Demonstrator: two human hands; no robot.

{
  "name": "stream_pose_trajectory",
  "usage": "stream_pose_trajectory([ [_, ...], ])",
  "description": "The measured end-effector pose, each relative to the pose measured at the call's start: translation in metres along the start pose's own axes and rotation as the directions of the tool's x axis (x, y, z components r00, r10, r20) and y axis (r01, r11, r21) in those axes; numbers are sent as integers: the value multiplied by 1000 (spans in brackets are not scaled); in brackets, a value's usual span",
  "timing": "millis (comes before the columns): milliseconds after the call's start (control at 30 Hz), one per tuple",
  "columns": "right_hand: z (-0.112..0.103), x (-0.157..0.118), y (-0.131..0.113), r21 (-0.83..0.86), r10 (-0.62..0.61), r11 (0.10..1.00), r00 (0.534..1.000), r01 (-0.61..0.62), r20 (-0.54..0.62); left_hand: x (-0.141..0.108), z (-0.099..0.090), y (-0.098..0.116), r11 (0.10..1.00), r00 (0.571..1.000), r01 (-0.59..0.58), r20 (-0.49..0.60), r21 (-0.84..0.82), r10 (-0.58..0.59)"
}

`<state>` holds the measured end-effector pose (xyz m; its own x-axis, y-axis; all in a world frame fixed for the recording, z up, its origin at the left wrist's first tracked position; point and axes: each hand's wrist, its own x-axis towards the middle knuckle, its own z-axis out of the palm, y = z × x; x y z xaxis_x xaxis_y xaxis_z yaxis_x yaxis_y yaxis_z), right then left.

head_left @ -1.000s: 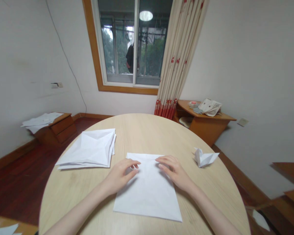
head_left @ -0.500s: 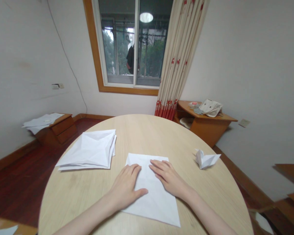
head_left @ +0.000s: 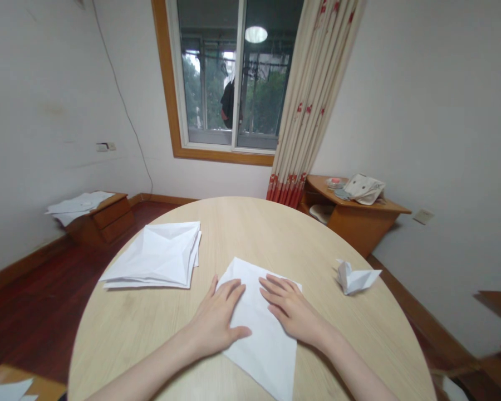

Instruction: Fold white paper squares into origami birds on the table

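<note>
A white sheet of paper (head_left: 263, 340) lies flat and turned at an angle on the round wooden table (head_left: 250, 223). On its left side rests my left hand (head_left: 217, 317), fingers spread and thumb pointing right. My right hand (head_left: 292, 309) lies on the sheet's upper right part, its fingers stretched out and slightly apart. Neither hand grips anything. Parts of the sheet's left and right edges are hidden beneath the hands.
A stack of creased white papers (head_left: 158, 253) sits on the table's left side. On the right stands a folded paper piece (head_left: 354, 277). Beyond the table are a drawer cabinet (head_left: 113, 217), a corner desk (head_left: 359, 223) and a curtain (head_left: 313, 106).
The sheet has rotated clockwise under my hands, so its near corner now points toward me. Both hands stay on it. The whole view has shifted slightly.
</note>
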<state>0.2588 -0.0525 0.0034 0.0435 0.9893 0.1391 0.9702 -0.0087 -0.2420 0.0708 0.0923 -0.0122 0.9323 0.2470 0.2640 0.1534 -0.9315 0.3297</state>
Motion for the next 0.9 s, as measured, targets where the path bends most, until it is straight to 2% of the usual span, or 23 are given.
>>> stream_pose_trajectory([
  [267, -8, -2, -3, 22, -7, 1000, 1000, 8, -17, 3, 0, -14, 998, 994, -37, -103, 60, 44],
  [667, -9, -4, -2, 120, 0, 993, 1000, -3, 24, 6, 3, -25, 998, 988, -39, -150, 53, 46],
  [767, -10, -5, -3, 173, 24, 985, 999, -29, 27, 6, 4, -26, 999, 989, -37, -142, 15, 39],
  [900, -15, -5, -4, 247, 105, 959, 983, -141, 151, 6, 3, -29, 997, 997, -51, -66, -63, 47],
])
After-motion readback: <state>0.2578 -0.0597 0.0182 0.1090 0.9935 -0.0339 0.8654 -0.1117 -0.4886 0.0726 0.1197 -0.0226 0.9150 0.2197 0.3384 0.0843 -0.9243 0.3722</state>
